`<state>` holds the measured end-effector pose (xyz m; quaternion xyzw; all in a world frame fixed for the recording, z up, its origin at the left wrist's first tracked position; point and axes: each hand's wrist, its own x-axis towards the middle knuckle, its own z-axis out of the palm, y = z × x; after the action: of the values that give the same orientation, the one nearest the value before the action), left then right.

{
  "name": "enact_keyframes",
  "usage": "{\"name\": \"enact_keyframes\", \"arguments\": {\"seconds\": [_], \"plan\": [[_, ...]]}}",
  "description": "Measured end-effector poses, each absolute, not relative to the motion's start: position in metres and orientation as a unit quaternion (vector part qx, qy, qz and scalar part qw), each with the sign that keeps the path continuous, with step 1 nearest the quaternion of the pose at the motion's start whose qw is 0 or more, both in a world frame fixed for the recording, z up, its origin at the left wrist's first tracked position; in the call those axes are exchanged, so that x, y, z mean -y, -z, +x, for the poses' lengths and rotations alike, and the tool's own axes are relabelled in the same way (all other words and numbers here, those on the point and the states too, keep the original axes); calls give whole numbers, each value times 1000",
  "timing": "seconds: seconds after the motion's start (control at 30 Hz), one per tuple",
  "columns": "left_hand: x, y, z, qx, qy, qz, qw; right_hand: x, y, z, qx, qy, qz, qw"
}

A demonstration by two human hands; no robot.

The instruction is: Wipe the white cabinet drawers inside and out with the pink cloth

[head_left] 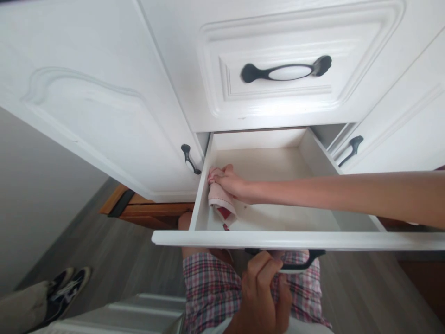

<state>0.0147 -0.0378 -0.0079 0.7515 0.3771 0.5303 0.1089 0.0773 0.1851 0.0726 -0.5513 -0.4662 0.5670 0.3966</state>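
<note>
A white drawer (278,239) is pulled out of the cabinet. My right hand (231,183) reaches into it from the right, its fingers closed on a pink cloth (222,197) that lies along the drawer's left wall. A dark red patch shows at the cloth's lower end. Below the drawer front, my left hand (262,287) has its fingers curled at the left part of the black drawer handle (302,265).
Above the drawer is a closed drawer front (288,93) with a black handle. Cabinet doors (104,116) with handles flank it. A wooden piece (156,211) sticks out at lower left. Another person's shoes (67,292) stand on the floor at the far left.
</note>
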Motion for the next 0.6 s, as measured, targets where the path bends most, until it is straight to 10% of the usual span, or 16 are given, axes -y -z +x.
{"name": "enact_keyframes", "arguments": {"seconds": [0.37,0.6], "plan": [[38,12,15,-376,-524,756,114,-300,-43,104,589,-388,-484,518],[32,15,12,-349,-536,765,80,-300,-51,139,830,-29,-440,342]]}}
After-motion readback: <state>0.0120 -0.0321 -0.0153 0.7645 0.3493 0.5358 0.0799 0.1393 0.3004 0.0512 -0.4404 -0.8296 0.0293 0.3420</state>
